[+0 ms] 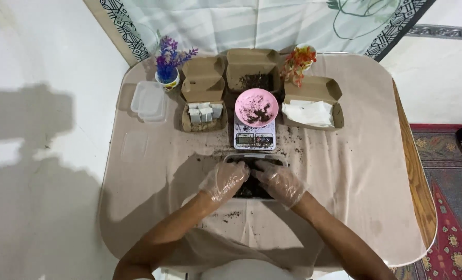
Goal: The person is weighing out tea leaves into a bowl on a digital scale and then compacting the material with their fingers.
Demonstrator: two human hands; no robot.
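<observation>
Your left hand (223,180) and right hand (278,181), both in thin clear gloves, rest palm-down in the clear tray (255,158) of dark soil. Fingers of both hands lie spread flat, pressed onto the soil, gripping nothing. The fingertips of the two hands nearly meet over the tray's middle.

Landmark: the kitchen scale (254,138), small and white, near the centre of the table (345,207).

- Tray: just in front of the scale, on your side, its far rim close to the scale's edge. Your hands hide most of it.
- Pink bowl (257,107): sits on top of the scale, with scraps of dark soil inside.
- Cardboard box with soil (253,72): directly behind the scale, lid open.
- Cardboard box with small white blocks (204,103): left of the scale, lid open.
- Cardboard box with white paper (314,106): right of the scale, lid open.
- Purple flowers in a pot (168,65): behind and left of the scale, beyond the box of blocks.
- Orange flowers (299,61): behind and right of the scale.
- Clear plastic container (149,101): far left of the scale, near the table edge.
- Loose soil crumbs (295,142): scattered right of the scale and on the beige cloth nearer you than the tray.
</observation>
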